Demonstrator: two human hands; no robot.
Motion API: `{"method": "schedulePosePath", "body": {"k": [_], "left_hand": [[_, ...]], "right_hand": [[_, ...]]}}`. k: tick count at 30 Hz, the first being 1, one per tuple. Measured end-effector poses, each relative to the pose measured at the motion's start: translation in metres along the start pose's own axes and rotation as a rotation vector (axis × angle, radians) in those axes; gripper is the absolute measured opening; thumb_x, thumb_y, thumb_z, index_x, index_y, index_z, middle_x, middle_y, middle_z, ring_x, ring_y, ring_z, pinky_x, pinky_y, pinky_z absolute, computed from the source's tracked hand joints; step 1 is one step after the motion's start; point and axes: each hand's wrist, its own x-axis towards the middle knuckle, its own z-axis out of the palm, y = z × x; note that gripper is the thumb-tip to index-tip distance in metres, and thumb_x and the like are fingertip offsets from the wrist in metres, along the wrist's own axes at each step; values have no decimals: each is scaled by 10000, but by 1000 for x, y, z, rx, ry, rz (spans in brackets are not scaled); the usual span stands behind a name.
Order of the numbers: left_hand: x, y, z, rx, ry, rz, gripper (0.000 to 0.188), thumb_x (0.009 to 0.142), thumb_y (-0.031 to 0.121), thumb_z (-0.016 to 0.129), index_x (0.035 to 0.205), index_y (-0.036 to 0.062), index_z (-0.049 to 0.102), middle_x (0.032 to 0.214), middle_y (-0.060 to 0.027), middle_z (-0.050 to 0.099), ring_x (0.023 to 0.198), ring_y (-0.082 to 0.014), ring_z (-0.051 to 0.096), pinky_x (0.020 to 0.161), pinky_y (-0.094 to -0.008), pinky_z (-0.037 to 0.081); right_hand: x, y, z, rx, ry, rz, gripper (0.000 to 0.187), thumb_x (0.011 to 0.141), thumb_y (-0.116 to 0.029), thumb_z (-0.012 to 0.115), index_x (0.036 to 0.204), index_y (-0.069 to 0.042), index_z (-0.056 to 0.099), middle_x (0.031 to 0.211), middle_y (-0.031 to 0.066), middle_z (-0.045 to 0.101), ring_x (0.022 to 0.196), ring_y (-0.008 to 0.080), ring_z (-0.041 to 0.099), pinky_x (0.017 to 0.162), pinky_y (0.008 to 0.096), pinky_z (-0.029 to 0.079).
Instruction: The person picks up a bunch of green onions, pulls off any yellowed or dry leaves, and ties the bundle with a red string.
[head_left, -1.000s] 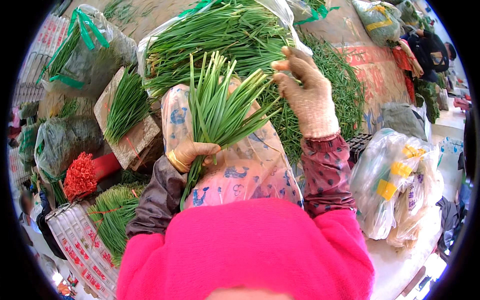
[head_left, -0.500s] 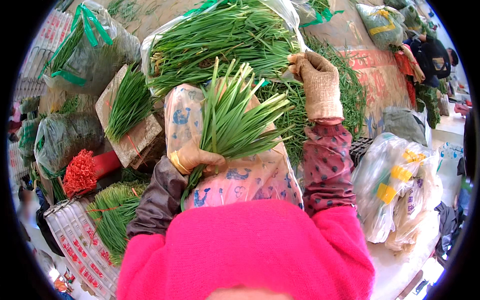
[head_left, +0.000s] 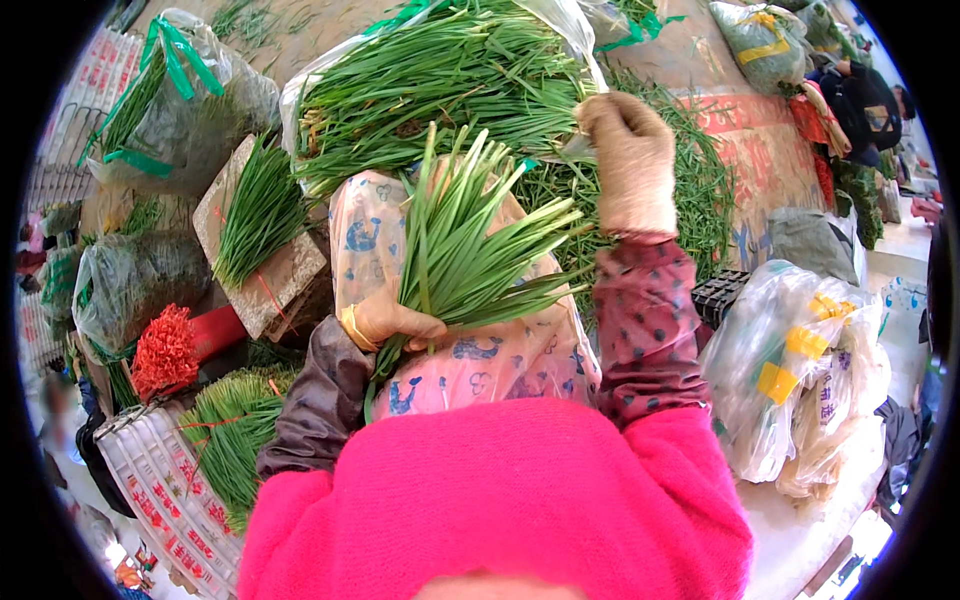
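Observation:
My left hand [head_left: 392, 318] is closed round the lower part of a bunch of garlic chives [head_left: 480, 250]. The leaves fan up and to the right over a patterned plastic apron [head_left: 475, 345] on my lap. In a brown knit glove, my right hand [head_left: 632, 160] is bent with its fingertips pinched together. It hangs by the right edge of a big heap of garlic chives [head_left: 440, 85] in an opened white plastic bag [head_left: 572, 25]. Whatever those fingertips hold, if anything, is too small to make out.
Loose green leaves [head_left: 690, 180] litter the ground beyond my right arm. On the left, a tied bunch [head_left: 255, 215] lies on a board, near red ties [head_left: 165, 350] and a white crate [head_left: 165, 490] with chives. Clear plastic bags [head_left: 790, 370] lie at right.
My right hand has shifted slightly up and left, still by the heap's edge, its fingers a little blurred. The left hand keeps its grip on the bunch, almost unmoved.

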Motion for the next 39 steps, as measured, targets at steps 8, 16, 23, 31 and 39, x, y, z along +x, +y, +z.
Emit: {"method": "schedulePosePath", "body": {"k": [8, 16, 23, 31, 39], "left_hand": [[-3, -7, -17, -3, -107, -36, 595, 742, -32, 777, 1265, 31, 499, 810, -111, 643, 521, -169, 540, 461, -287, 429], [1, -4, -13, -2, -19, -76, 490, 738, -34, 765, 1180, 6, 560, 763, -113, 644, 506, -168, 539, 448, -285, 427], [8, -25, -35, -391, -247, 33, 640, 752, 105, 773, 1315, -7, 490, 974, -194, 683, 469, -119, 509, 407, -242, 393], [4, -23, -30, -556, -261, 107, 846, 746, 120, 756, 1465, -5, 328, 1217, -248, 619, 465, -95, 505, 386, -217, 352], [8, -32, -42, -734, -398, 254, 822, 906, 169, 620, 1538, 14, 118, 1519, -247, 327, 516, -67, 480, 411, -213, 374]], "right_hand": [[7, 13, -14, 12, -771, 401, 265, 870, -172, 683, 1083, -15, 676, 820, 1, 659, 601, 58, 483, 542, 223, 383], [4, 19, 17, -189, -676, 361, 236, 870, -224, 703, 966, -9, 711, 708, -19, 630, 550, 53, 509, 499, 208, 403], [24, 43, -12, 370, -191, 395, 228, 911, -175, 652, 1092, -36, 644, 865, -16, 651, 634, 56, 535, 538, 199, 426], [-13, 52, 14, 394, -815, 321, 477, 823, -52, 704, 1285, -40, 585, 1062, 13, 644, 856, 88, 571, 735, 241, 462], [-23, 48, 51, 32, -356, 188, 182, 879, -60, 612, 1042, 6, 661, 800, 34, 648, 679, 93, 560, 656, 252, 474]]}}
